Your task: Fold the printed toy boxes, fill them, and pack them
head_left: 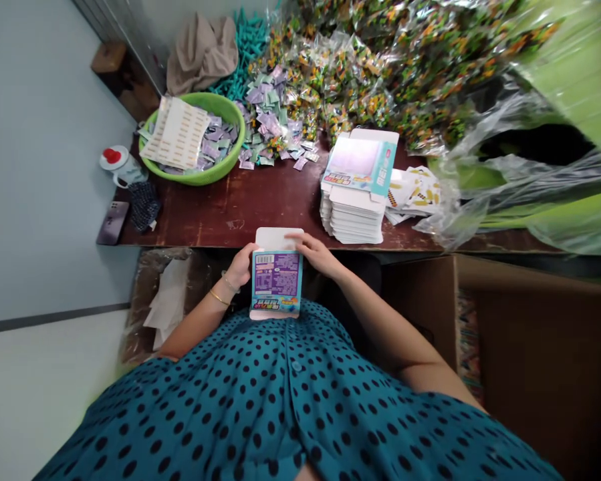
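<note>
A purple and teal printed carton [277,277] is held in front of my body, just below the table edge, its white end flap [271,238] pointing away from me. My left hand [241,266] grips the carton's left side near the top, with a bracelet and a bangle on the wrist. On the other side, my right hand [314,252] has its fingers over the upper right corner and the flap. The carton's back panel, with a barcode and small text, faces up. Whatever lies behind the carton is hidden.
A stack of flat cartons [357,214] stands at the table's front edge, beside printed cards [418,190]. Left is a green basket [214,175] of sachets. Wrapped packets [340,87] heap at the back. A mug [122,164], a phone [113,222] and a cardboard box [535,287] flank me.
</note>
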Available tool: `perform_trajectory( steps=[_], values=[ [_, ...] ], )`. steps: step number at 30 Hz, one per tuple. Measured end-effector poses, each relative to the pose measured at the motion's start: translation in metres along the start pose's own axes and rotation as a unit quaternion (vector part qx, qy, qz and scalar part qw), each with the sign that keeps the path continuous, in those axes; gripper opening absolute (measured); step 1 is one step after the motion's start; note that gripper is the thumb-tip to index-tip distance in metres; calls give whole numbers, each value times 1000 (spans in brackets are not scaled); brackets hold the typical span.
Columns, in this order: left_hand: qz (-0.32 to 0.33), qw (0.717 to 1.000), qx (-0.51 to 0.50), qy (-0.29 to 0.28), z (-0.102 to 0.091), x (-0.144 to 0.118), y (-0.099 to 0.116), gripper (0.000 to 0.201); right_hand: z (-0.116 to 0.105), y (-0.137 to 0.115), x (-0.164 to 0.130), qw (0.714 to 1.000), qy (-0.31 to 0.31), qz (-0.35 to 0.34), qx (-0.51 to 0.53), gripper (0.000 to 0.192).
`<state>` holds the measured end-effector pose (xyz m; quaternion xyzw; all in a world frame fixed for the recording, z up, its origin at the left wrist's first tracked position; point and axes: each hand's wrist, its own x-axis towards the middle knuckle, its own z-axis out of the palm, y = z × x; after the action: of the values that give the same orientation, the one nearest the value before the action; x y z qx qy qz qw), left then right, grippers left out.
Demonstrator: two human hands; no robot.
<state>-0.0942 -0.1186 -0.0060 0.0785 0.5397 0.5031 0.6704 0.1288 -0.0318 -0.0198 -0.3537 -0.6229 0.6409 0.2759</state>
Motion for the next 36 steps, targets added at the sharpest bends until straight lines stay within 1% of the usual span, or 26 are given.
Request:
perform_trajectory(
  steps=[1, 2, 3, 4, 6, 7, 9, 12, 13, 14, 15, 16, 18, 20, 21, 22, 25, 26, 27, 29, 31, 33, 34, 36],
  values=[
    [-4, 1000, 4, 6, -2, 2, 2, 14, 1, 0, 4, 999, 30, 12, 26, 58],
    [-5, 1000, 5, 9, -4, 4, 3, 14, 3, 0, 9, 998, 40, 30, 47, 72],
    [-9, 1000, 6, 10, -5, 6, 3, 13, 5, 0, 13, 997, 31, 51, 56, 78],
    [-14, 1000, 8, 11, -6, 7, 3, 13, 6, 0, 16, 996, 9, 70, 52, 75],
    [-21, 1000, 11, 12, -7, 9, 2, 14, 6, -2, 21, 995, -33, 94, 21, 57],
    [-22, 1000, 14, 13, -7, 10, 1, 14, 5, -5, 22, 994, -40, 97, 8, 48],
    [-19, 1000, 18, 15, -5, 12, -1, 13, 3, -13, 22, 997, -31, 66, -27, 40],
    [2, 1000, 21, 18, -2, 12, -3, 8, 4, -31, 21, 990, -39, -17, -137, 32],
    [9, 1000, 21, 20, -2, 12, -3, 8, 5, -37, 20, 983, -52, -31, -175, 37],
    [15, 1000, 20, 16, -1, 10, -4, 12, 7, -41, 20, 977, -69, -31, -200, 46],
    [19, 1000, 20, 5, -1, 9, -4, 19, 8, -44, 19, 974, -87, -18, -207, 54],
    [21, 999, 21, -11, -1, 6, -4, 26, 9, -45, 19, 974, -108, 1, -199, 57],
    [25, 998, 27, -47, -2, 3, -6, 36, 9, -45, 20, 976, -153, 36, -148, 54],
    [34, 997, 26, -59, -3, 1, -9, 39, 7, -40, 23, 976, -185, 64, -98, 49],
    [40, 998, 19, -51, -3, 1, -11, 39, 7, -36, 25, 976, -185, 70, -93, 48],
    [44, 998, 9, -35, -3, 1, -13, 39, 8, -32, 27, 978, -166, 71, -102, 46],
    [53, 998, -17, 18, -3, 4, -19, 37, 12, -18, 32, 985, -47, 31, -163, 40],
    [57, 998, -19, 30, -3, 4, -20, 35, 13, -14, 33, 984, -25, 8, -179, 38],
    [60, 997, -18, 37, -2, 5, -21, 33, 13, -11, 33, 981, -22, -16, -192, 34],
    [64, 997, -6, 51, 0, 6, -22, 26, 11, -6, 33, 970, -57, -62, -230, 30],
    [57, 996, 5, 72, 1, 6, -22, 18, 8, -4, 32, 952, -80, -90, -281, 35],
    [48, 995, 9, 89, 2, 7, -23, 16, 7, -5, 29, 940, -87, -98, -314, 40],
    [46, 995, 8, 91, 3, 7, -23, 17, 7, -6, 27, 940, -93, -95, -313, 40],
    [51, 995, 7, 80, 3, 7, -24, 20, 9, -7, 23, 954, -104, -72, -272, 37]
  ],
)
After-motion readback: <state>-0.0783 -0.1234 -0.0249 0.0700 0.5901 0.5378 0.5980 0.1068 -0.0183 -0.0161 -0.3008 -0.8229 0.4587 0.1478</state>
